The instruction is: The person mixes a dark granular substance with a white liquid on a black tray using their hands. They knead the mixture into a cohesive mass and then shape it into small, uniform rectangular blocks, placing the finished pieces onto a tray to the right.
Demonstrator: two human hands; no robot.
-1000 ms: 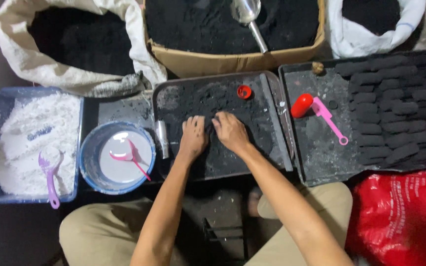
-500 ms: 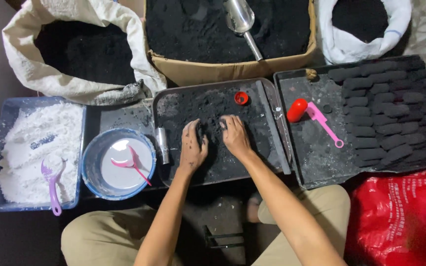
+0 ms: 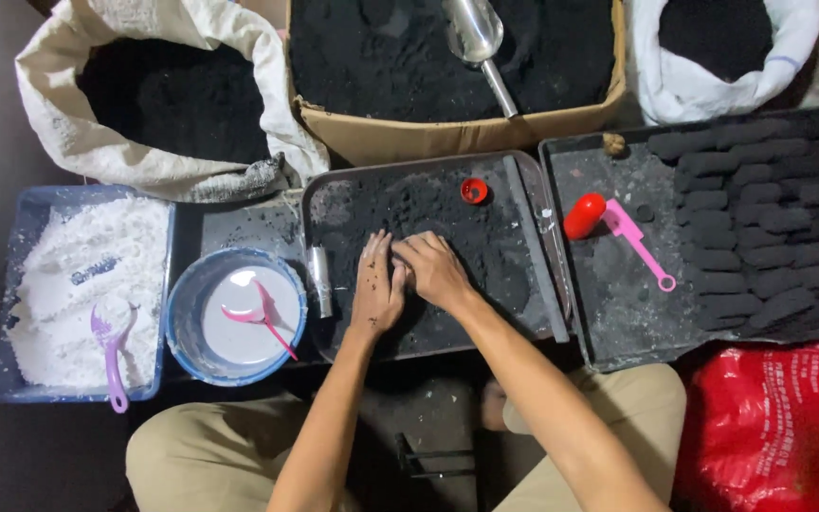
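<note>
Both hands, the left hand [image 3: 376, 284] and right hand [image 3: 433, 270], are now pressing together, cupped around a clump of black powder [image 3: 400, 275] on the dark metal tray [image 3: 523, 284]. A second earlier they were lying flatter and slightly apart, so the loose powder is being gathered into one lump.

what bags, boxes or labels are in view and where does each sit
Cream sack: top left, open, holds black powder.
Cardboard box: top centre, brown, black powder and a metal scoop inside.
White bag: top right, open, dark contents.
Red plastic bag: bottom right, crinkled.
No screens or signs.
</note>
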